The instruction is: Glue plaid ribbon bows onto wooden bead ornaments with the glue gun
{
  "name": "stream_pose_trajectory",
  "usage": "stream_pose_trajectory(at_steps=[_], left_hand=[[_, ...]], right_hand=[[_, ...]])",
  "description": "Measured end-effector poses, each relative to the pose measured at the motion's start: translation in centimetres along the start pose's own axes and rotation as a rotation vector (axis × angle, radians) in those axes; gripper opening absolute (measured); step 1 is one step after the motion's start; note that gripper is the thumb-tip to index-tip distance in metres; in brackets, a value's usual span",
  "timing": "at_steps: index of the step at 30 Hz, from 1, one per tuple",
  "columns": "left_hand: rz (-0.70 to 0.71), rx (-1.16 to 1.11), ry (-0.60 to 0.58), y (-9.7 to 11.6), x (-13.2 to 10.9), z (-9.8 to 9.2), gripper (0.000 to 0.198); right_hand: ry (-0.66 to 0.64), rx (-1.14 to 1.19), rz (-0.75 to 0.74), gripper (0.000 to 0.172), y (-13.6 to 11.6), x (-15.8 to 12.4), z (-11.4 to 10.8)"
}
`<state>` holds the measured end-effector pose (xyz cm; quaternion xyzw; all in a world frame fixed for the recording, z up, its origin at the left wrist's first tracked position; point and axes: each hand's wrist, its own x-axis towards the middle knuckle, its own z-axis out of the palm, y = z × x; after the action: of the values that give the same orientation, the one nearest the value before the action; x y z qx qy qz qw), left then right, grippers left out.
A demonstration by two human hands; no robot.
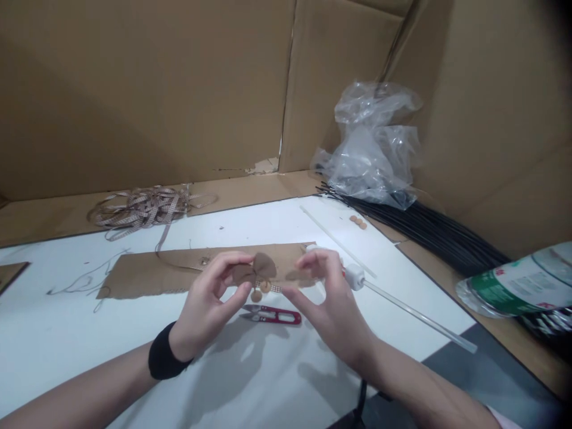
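My left hand (210, 307), with a black band on its wrist, pinches a small brown ribbon bow (258, 269) just above the white table (80, 333). My right hand (328, 295) is raised beside the bow, its fingers curled and loosely apart; a white glue gun (355, 276) with a clear stick lies behind it. I cannot tell whether the right fingers touch the bow. Two small round beige discs (260, 291) lie under the bow. Red thread snips (272, 314) rest on the table below both hands.
A strip of brown cardboard (147, 273) lies behind the hands. A heap of checked ribbon (143, 207) sits at the back left. Clear plastic bags (373, 152), black rods (438, 229) and a green-labelled pack (518, 286) are at the right. Cardboard walls surround the table.
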<state>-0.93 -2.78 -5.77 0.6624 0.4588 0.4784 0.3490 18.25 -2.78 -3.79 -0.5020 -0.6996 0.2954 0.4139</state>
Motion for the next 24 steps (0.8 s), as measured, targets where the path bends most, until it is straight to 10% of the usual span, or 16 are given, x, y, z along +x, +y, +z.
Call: stream_pose_trajectory(at_steps=[6, 19, 24], left_hand=[[-0.208, -0.226, -0.102, 0.4, -0.3, 0.7, 0.035], [-0.476, -0.266, -0.235, 0.8, 0.3, 0.3, 0.036], [-0.32, 0.166, -0.352, 0.1, 1.9, -2.1, 0.027]], right_hand=[[-0.439, 0.264, 0.007, 0.022, -0.3, 2.8, 0.8], [-0.43, 0.551, 0.253, 0.01, 1.7, 3.0, 2.7], [-0.335, 0.527, 0.316, 0.013, 2.1, 3.1, 2.4]])
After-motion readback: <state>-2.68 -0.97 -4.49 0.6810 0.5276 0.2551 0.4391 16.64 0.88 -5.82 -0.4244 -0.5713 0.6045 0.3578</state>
